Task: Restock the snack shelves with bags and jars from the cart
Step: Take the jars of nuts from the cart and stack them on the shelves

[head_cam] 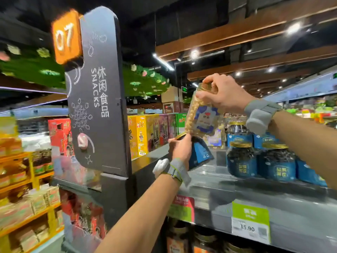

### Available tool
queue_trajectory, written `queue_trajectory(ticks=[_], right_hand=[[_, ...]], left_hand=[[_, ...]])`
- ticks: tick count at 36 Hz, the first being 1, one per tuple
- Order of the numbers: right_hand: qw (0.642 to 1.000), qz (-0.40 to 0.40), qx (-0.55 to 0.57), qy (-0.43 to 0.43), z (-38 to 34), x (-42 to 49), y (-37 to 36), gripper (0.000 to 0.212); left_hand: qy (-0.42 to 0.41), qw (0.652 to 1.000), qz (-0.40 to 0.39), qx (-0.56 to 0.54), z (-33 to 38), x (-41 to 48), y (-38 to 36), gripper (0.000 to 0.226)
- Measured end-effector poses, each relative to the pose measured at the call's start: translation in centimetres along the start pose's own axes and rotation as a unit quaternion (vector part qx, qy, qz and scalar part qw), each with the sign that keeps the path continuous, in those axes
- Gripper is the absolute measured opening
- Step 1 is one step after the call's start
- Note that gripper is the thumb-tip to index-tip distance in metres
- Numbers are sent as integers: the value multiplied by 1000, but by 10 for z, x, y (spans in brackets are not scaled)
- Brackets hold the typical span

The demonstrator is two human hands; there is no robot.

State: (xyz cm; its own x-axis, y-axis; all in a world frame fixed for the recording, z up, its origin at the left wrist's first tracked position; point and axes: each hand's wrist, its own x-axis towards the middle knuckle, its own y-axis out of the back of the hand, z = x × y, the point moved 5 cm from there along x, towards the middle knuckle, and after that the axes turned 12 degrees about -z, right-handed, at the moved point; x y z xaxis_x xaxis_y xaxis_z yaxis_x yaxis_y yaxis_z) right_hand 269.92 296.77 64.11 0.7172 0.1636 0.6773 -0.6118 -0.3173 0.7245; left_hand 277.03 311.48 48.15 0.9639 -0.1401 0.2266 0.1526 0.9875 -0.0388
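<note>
Above the shelf, the right hand holds a tilted nut jar by its lid; the left hand grips a tilted blue jar at the shelf's left end. The lid-only hold may slip.

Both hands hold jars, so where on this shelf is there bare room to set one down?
Bare shelf runs along the front edge, between the left hand's tilted jar and the dark jars, below the right hand's pale jar. Crowded right and behind.
</note>
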Motion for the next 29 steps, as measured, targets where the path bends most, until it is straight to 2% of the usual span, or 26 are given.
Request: queue_trajectory(ticks=[3,5,10,16,20,29], right_hand=[[999,32,-19,10,3,27,-13,68],[999,39,-33,6,5,46,-23,70],[996,-13,-86,-17,16,95,-60,76],[984,-105,-138,-44,41,132,-125,84],[965,-167,-193,-55,52,144,-160,80],[936,-224,-260,-82,80,159,-199,72]], left_hand=[[20,997,42,-55,-14,20,6,59],[16,995,80,-53,-21,28,11,64],[-29,987,158,21,-26,46,26,89],[-75,982,170,37,-34,55,33,82],[-88,980,175,44,-34,57,35,78],[-100,979,173,35,-38,66,41,82]])
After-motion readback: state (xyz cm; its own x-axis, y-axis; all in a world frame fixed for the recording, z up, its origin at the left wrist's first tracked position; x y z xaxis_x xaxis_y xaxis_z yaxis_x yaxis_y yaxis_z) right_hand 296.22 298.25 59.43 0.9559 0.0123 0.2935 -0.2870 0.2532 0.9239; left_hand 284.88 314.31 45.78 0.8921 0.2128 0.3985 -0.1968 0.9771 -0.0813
